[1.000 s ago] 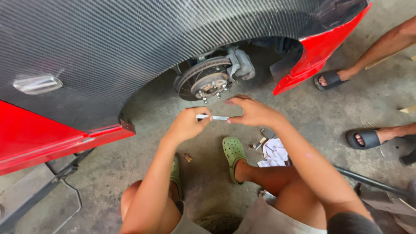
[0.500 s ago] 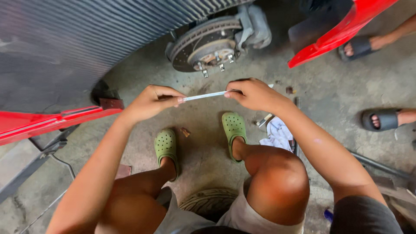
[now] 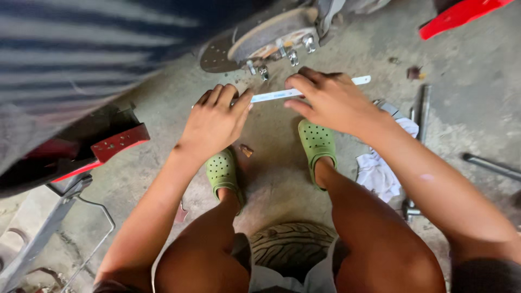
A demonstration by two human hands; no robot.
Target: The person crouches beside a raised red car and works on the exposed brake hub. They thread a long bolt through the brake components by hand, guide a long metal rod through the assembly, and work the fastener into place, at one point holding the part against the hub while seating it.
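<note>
Strip [image 3: 282, 95], thin and white, pinched at both ends by left hand [image 3: 214, 122] and right hand [image 3: 331, 100], just below brake disc [image 3: 271, 38]; bare floor [image 3: 271, 135] beneath.

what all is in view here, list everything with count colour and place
thin strip: one, pale blue-white, held level between both hands below the brake
brake disc and hub: one, grey metal with studs, top centre
car body: one, dark striped panel with red lower edge, upper left
red panel: one, top right corner
jack stand frame: one, grey metal, lower left
rag: one, white, on the floor by the right leg
metal tools: a few, grey, floor at right
tyre: one, black, under the person
clogs: two, green, on the person's feet
left hand: fingers on the strip's left end
right hand: fingers over the strip's right part
</note>
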